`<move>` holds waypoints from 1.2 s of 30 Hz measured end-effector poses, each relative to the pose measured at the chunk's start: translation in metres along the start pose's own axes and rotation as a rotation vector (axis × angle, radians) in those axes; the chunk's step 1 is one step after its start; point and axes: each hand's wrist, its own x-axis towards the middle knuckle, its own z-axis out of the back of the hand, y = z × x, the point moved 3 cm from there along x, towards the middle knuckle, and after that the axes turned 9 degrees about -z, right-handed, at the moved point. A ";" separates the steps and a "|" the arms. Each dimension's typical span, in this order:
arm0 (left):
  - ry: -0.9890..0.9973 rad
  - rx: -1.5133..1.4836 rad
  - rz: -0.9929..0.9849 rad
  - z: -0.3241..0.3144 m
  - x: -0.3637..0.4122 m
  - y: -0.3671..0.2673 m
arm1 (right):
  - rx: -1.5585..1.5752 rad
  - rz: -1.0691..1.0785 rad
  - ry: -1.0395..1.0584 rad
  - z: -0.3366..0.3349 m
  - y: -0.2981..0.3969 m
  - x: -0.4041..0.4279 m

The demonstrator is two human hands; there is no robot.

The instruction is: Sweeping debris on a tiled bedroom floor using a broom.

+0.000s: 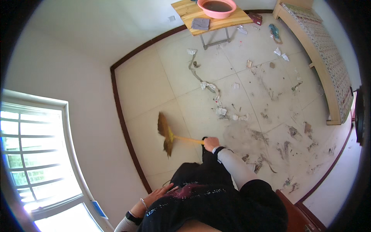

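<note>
My right hand (pixel 211 144) grips the yellow handle of a broom (pixel 188 140) in front of my body. The broom's brown bristle head (pixel 165 134) fans out to the left, over bare pale floor tiles (pixel 145 95). My left hand (pixel 162 192) rests against the front of my black top (pixel 185 203), with nothing seen in it. Beyond the broom, a line of dust and crumpled white tissue (pixel 221 112) runs across the tiles. Dark dirt smears (pixel 261 163) and scraps cover the floor to my right.
A wooden folding table (pixel 240 20) bears a pink basin (pixel 217 14) of dark water and a folded grey cloth (pixel 200 23). At right stands a wooden bed (pixel 321 78) with a patterned mattress. A blue plastic bag (pixel 273 31) lies beside it. A barred window (pixel 40 150) is at left.
</note>
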 end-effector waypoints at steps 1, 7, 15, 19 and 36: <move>-0.002 0.033 0.037 0.004 0.003 0.000 | -0.007 -0.032 0.002 0.006 -0.012 0.010; 0.044 0.114 0.007 0.032 0.019 0.022 | 0.091 -0.496 0.102 0.038 -0.119 0.008; 0.118 0.463 -0.255 0.087 0.043 0.046 | 0.289 -0.817 0.009 0.056 -0.193 -0.083; 0.080 0.461 -0.337 0.124 0.051 0.077 | 0.217 -0.733 -0.200 0.060 -0.176 -0.134; 0.044 0.507 -0.397 0.310 0.014 0.155 | 0.164 -0.291 -0.061 0.150 0.058 0.081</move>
